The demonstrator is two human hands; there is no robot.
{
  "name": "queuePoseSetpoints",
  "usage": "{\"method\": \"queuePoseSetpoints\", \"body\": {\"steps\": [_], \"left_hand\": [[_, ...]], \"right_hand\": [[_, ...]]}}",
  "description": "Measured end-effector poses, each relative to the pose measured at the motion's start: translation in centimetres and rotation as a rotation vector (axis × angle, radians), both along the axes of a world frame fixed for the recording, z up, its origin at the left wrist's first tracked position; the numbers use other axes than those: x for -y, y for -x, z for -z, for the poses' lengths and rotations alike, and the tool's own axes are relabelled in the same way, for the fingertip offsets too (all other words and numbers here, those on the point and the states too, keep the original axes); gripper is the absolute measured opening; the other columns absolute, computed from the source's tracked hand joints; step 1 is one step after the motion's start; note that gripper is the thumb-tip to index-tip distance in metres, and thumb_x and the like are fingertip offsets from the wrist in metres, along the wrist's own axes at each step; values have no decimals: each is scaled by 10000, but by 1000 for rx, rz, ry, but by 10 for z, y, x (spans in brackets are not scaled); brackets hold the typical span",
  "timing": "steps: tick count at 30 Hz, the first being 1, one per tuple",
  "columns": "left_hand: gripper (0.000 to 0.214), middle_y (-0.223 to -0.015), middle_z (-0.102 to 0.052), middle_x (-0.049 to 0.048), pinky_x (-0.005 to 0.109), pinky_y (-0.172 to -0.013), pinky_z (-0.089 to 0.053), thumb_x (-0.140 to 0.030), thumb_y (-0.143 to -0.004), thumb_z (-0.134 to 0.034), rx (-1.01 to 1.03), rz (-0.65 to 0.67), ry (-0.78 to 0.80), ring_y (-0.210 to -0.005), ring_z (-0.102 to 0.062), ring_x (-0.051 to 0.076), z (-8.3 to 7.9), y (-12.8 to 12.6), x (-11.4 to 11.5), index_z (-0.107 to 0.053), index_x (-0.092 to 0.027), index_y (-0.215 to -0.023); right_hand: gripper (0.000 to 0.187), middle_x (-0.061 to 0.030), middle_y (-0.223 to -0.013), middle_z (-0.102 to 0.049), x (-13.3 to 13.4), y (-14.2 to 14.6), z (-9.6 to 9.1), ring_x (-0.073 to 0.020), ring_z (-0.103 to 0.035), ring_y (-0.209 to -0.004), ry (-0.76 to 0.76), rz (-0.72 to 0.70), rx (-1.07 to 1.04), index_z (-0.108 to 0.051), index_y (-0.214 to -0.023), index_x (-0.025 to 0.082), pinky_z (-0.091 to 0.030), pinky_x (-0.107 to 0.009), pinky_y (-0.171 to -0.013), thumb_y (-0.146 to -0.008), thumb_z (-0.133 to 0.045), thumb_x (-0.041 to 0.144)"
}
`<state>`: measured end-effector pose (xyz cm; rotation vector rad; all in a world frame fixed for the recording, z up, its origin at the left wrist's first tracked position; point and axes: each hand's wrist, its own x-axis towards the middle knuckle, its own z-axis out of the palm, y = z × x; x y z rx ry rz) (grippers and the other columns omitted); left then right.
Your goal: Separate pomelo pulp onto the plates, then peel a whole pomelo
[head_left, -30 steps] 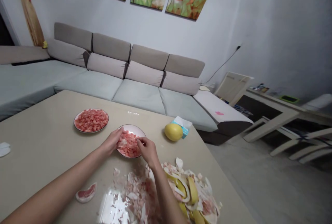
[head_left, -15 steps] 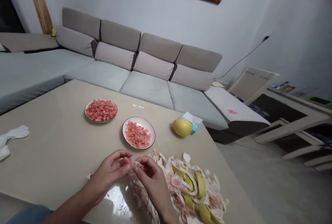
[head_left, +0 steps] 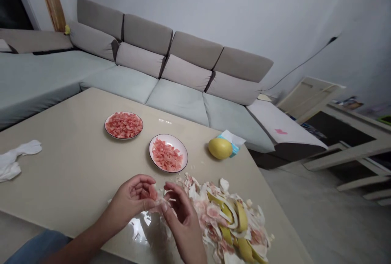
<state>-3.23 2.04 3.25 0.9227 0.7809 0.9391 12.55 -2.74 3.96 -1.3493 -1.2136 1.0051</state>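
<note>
Down at the lower middle of the frame now, both hands pulled back from the near plate (head_left: 182, 150) and working above the table's front edge. Left hand (head_left: 131, 199) curled, fingers closed together on a pink pomelo segment (head_left: 152, 193), thumb pressing it from the near side. Right hand (head_left: 180, 211) right beside it, fingertips (head_left: 165, 205) pinched on the pale membrane at the segment's lower edge, so both grips clamped on the same piece. A second ago over that near plate, dropping flesh in; half a second ago already back above the scraps; now holding a fresh piece, membrane not yet fully off by the look of it. Reads as one round of peeling done and another begun. Just right of the hands, toward the lower right of the frame, a heap of peel scraps (head_left: 226, 219), yellow rind and white pith mixed with pink bits, touching the right wrist area. Above the hands, middle of the frame, near plate partly filled with pink flesh; up and left of it, the far plate (head_left: 109, 118) heaped fuller. Right of the plates, a whole yellow pomelo (head_left: 220, 148) resting against a tissue pack (head_left: 234, 141). Far left edge, a crumpled white cloth (head_left: 15, 158) on the beige table (head_left: 67, 162). Grey sofa (head_left: 171, 89) across the upper half.
</note>
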Motion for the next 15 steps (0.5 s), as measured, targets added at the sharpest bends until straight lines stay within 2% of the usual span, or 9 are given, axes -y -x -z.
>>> {"method": "queuePoseSetpoints", "body": {"steps": [2,7,12,15], "left_hand": [[360,-758,-638,0,255,-713,-477,-135,-612,-772,-95,3,-32,-739,-601,146,-3,-1,3,-575,-170,-911],[281,-850,-651,6,253,-734,-481,-110,-661,-697,-316,45,-159,-790,-607,152,-9,-1,10,-595,-186,-912],[228,-905,-639,15,265,-776,-498,-144,-694,-686,-357,102,-183,-849,-611,168,-10,1,10,-617,-191,-906],[208,-929,-630,25,267,-774,-501,-148,-698,-677,-380,102,-198,-893,-609,184,-9,1,10,-629,-194,-895]], "right_hand": [[314,-56,-1057,-632,1,-1,-5,-201,-590,-909,-37,-31,63,-662,-1083,252,-472,-287,-797,-775,-696,306],[76,-32,-896,-636,2,0,-10,-187,-588,-864,-53,-70,137,-701,-840,233,-453,-257,-744,-794,-686,290],[145,-41,-859,-646,4,-4,0,-196,-605,-826,65,-80,-33,-677,-859,210,-466,-285,-749,-814,-668,348],[208,-53,-905,-659,5,-6,5,-209,-611,-859,98,-103,-96,-681,-953,217,-469,-302,-776,-801,-687,359]]}}
